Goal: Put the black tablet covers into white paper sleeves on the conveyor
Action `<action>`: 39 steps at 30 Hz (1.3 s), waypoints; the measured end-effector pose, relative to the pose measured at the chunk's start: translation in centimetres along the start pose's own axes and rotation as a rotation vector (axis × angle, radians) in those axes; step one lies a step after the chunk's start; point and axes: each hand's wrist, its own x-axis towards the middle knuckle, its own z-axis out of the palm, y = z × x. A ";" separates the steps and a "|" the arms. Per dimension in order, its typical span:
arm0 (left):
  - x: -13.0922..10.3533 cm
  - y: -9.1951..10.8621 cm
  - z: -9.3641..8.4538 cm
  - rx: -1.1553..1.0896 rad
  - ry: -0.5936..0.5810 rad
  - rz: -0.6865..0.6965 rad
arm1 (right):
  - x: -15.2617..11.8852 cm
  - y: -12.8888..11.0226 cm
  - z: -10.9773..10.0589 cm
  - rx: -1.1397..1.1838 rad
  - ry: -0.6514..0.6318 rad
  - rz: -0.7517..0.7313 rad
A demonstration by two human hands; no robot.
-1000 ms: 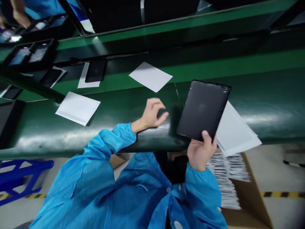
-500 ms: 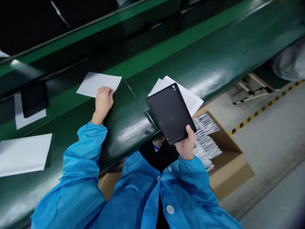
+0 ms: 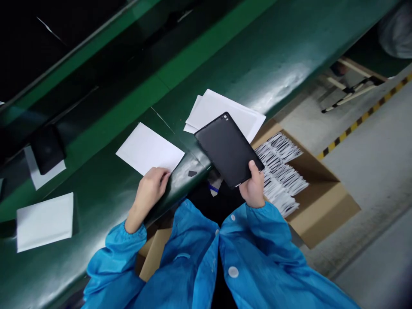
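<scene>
In the head view, our left hand (image 3: pixel 148 192) pinches the near edge of a white sheet (image 3: pixel 149 146), thumb and fingers closed on it, and the sheet lies on the green work surface (image 3: pixel 128 156). Our right hand (image 3: pixel 253 185) grips a black tablet (image 3: pixel 227 150) by its near right corner, thumb on top, its back with a small camera patch turned up toward us. Beyond the tablet and partly covered by it in our view, we have a few overlapping white papers (image 3: pixel 230 110). A small dark scrap (image 3: pixel 192 174) lies just beside the left hand. Well to the left we see a white packet (image 3: pixel 45 221) and, farther back, a dark flat item (image 3: pixel 47 148) over a pale sheet (image 3: pixel 36 178). An open cardboard box (image 3: pixel 325 214) packed with white bundles (image 3: pixel 280 171) stands at our right, below the surface.
</scene>
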 end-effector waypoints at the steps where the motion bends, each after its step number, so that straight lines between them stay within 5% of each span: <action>1: -0.2 0.5 -0.1 -0.013 0.004 0.012 | 0.1 0.0 0.0 -0.002 -0.005 -0.018; 4: -1.2 2.0 -1.2 -0.178 0.057 -0.004 | 0.3 -0.2 0.2 -0.007 -0.033 -0.055; 7: -1.9 2.3 -3.8 -0.420 0.314 -0.194 | -0.1 -0.7 0.3 -0.011 -0.069 -0.059; 10: -1.5 0.2 -6.4 -0.511 0.690 -0.353 | -0.7 -1.2 0.4 -0.032 -0.107 -0.036; 12: -0.8 -2.3 -7.5 -0.452 0.794 -0.406 | -1.0 -1.4 0.5 -0.039 -0.118 -0.022; 18: 0.7 -9.1 -6.5 -0.027 0.545 -0.440 | -0.6 -1.0 0.2 -0.028 -0.114 0.023; 22: 0.8 -9.9 -5.3 0.232 0.512 -0.349 | -0.4 -1.1 -0.2 -0.025 -0.123 0.030; 25: 0.3 -7.5 -4.6 0.313 0.520 -0.193 | -0.5 -1.4 -0.3 -0.027 -0.123 0.036; 29: -1.2 -1.4 -1.8 0.201 0.176 0.129 | -0.7 -1.4 -0.3 -0.016 -0.113 0.039; 32: -2.3 2.1 1.1 0.231 0.017 0.212 | -0.8 -1.3 -0.3 -0.001 -0.109 0.045; 35: -3.2 3.3 3.0 0.244 0.056 0.174 | -0.9 -1.2 -0.5 0.001 -0.107 0.044; 39: -4.2 3.3 3.3 0.141 0.085 0.204 | -0.9 -1.2 -1.1 0.014 -0.105 0.053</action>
